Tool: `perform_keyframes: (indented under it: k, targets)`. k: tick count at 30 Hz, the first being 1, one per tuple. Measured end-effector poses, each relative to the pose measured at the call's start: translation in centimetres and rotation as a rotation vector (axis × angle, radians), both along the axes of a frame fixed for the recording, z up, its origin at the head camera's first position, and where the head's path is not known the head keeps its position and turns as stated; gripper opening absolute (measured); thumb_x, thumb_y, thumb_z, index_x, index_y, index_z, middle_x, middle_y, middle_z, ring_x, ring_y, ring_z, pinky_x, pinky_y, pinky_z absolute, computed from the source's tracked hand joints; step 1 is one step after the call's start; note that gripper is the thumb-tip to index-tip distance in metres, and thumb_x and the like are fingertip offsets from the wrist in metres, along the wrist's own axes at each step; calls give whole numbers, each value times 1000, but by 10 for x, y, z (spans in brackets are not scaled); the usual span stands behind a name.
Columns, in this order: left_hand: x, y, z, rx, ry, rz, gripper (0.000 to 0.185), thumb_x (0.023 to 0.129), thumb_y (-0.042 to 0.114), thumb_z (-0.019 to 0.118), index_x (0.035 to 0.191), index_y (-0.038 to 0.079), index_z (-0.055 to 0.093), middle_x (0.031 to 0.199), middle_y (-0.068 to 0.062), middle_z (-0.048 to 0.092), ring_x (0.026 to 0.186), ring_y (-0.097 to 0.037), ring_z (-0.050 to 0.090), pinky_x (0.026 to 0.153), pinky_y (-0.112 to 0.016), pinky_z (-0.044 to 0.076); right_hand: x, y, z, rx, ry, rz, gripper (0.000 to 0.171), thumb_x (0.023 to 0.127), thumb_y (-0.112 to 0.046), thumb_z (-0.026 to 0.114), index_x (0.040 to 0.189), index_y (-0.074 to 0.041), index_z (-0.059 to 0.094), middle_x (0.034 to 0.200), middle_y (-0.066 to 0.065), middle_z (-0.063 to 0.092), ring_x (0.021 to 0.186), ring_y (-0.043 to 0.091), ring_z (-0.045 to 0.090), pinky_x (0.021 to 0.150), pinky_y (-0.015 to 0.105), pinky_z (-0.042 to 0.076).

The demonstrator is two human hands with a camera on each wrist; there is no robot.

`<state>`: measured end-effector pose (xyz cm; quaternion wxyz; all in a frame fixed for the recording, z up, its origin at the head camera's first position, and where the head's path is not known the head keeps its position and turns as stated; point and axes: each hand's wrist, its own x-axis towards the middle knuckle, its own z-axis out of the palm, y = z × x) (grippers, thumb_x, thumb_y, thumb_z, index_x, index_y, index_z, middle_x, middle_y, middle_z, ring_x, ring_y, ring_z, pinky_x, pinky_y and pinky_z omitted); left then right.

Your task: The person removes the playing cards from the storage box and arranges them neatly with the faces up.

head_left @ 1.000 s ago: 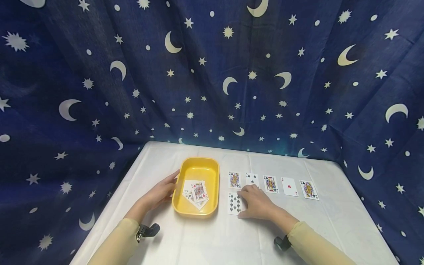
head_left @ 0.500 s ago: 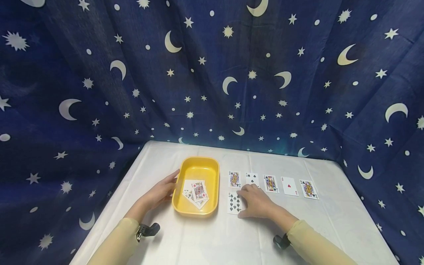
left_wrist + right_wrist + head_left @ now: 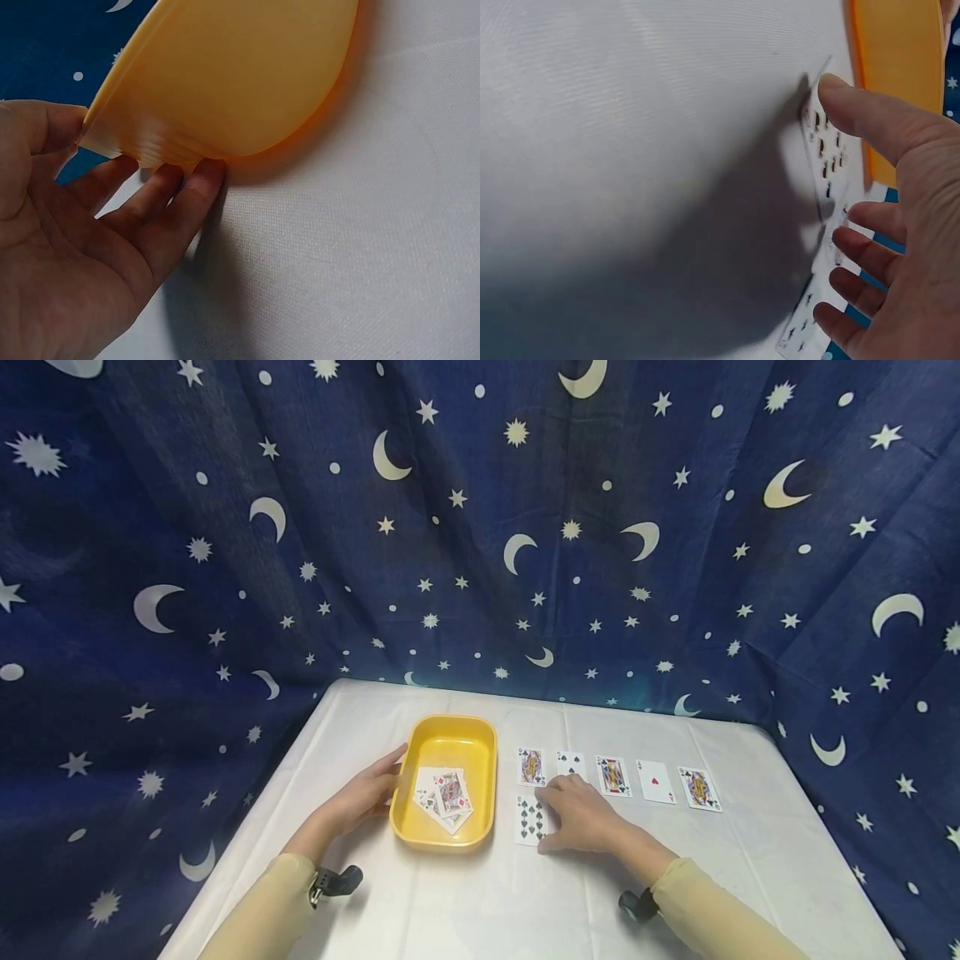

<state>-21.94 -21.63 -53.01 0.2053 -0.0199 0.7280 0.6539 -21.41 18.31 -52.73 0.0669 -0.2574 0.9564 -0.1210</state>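
Note:
My left hand stands beside a yellow tray. In the left wrist view its fingertips touch the tray's outer wall, and the top finger meets the rim. A few playing cards lie overlapped inside the tray, with a red face card uppermost. To the tray's right, a spade card with several pips lies face up. Over this card's right edge is my right hand, fingers spread and slightly bent. The right wrist view has the thumb near a card corner; whether it touches cannot be told.
Behind the right hand runs a row of face-up cards: a club face card, a partly covered spade card, another face card, an ace of hearts and a last face card. A starry blue curtain surrounds the white-covered table.

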Motion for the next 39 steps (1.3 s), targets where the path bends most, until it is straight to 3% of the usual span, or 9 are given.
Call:
perform_keyframes:
  k: [8, 14, 26, 39]
  targets:
    - [0, 1, -1, -3, 1, 12, 67, 101, 14, 51, 163, 29, 29, 158, -17, 42, 123, -30, 59, 98, -48, 53, -8, -2, 13, -44, 77, -4, 92, 72, -56, 86, 147, -11, 56, 141, 9, 57, 130, 30, 48, 112, 52, 37]
    - [0, 1, -1, -10, 8, 19, 67, 101, 15, 51, 163, 28, 29, 159, -18, 40, 122, -30, 59, 98, -49, 53, -14, -8, 23, -122, 111, 11, 83, 80, -52, 83, 148, -14, 55, 145, 5, 54, 136, 27, 44, 114, 52, 34]
    - [0, 2, -1, -18, 16, 10, 67, 102, 16, 50, 164, 28, 28, 157, -17, 43, 120, -30, 60, 96, -47, 54, -20, -43, 46, -210, 70, 48, 78, 85, -49, 80, 152, -21, 51, 151, -3, 49, 142, 19, 37, 115, 49, 35]
    - [1, 2, -1, -39, 15, 1, 68, 102, 16, 49, 164, 28, 26, 159, -17, 41, 124, -31, 58, 95, -46, 54, -31, -79, 49, -155, 25, 148, 86, 83, -51, 80, 156, -20, 45, 154, 0, 45, 144, 20, 35, 118, 46, 31]
